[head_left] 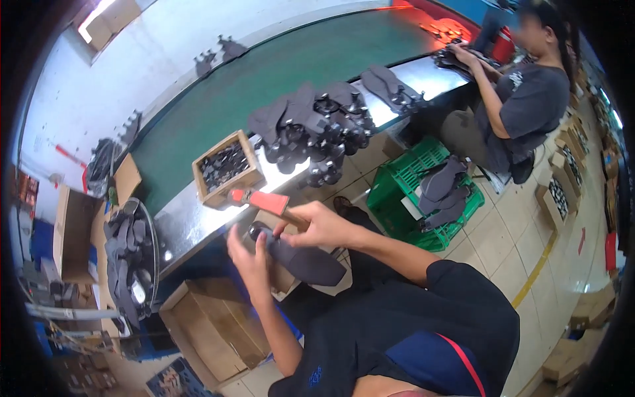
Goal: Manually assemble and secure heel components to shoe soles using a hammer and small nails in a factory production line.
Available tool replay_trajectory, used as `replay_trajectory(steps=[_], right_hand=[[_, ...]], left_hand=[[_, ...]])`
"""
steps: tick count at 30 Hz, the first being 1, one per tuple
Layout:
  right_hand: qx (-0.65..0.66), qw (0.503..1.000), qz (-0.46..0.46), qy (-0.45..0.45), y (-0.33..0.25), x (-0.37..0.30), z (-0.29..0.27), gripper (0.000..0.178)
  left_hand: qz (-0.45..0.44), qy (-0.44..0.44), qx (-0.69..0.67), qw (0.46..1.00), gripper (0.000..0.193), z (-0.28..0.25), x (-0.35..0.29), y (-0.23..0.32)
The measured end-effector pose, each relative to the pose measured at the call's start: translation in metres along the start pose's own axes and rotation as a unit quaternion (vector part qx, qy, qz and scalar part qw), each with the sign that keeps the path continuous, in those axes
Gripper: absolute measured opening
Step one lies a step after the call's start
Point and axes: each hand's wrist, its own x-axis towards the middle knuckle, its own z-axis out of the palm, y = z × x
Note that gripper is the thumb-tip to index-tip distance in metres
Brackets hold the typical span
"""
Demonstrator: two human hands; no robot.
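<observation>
A long green worktop stretched beyond both hands, and a co-worker sat at its far right. An open cardboard box stood below the left hand, and a green crate to the right of the right hand. Ahead of the hands, dark grey pieces lay in a heap; left of that stood a wooden box of small dark parts.

One grey piece lay just under the right hand, its long axis slanting from the left thumb down and rightward, toward the body. The right hand was nearer its middle, the left nearer its black end fitting. The right hand gripped an orange-headed hammer, its head pointing leftward. The left fingers stood parted; whether they gripped the piece could not be told.

Smallest were a blue sleeve mark and pale shirt print, neither clearly legible.
</observation>
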Motion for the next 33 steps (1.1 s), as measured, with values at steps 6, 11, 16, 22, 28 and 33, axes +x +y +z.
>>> replay_trajectory(steps=[6,11,16,22,28,33], right_hand=[[0.027,0.999,-0.028,0.009,-0.002,0.038,0.007,0.02],[-0.086,0.987,-0.132,-0.024,0.022,0.066,0.013,0.02],[-0.197,0.962,-0.177,-0.071,0.029,0.073,0.013,0.026],[-0.168,0.966,-0.185,-0.065,0.023,0.065,0.017,0.022],[-0.169,0.967,-0.182,-0.061,0.028,0.058,0.019,0.025],[-0.184,0.962,-0.194,-0.052,0.033,0.057,0.023,0.027]], left_hand=[[0.053,-0.032,0.054,0.997,0.022,0.012,0.005,-0.015],[0.032,-0.026,0.029,0.999,0.023,0.01,-0.001,-0.009],[0.036,-0.032,0.01,0.999,0.027,0.007,0.0,-0.011],[0.031,-0.026,0.009,0.999,0.028,0.009,-0.002,-0.014],[0.04,-0.033,0.028,0.998,0.028,0.009,-0.001,-0.015],[0.046,-0.033,0.034,0.998,0.028,0.01,-0.001,-0.016]])
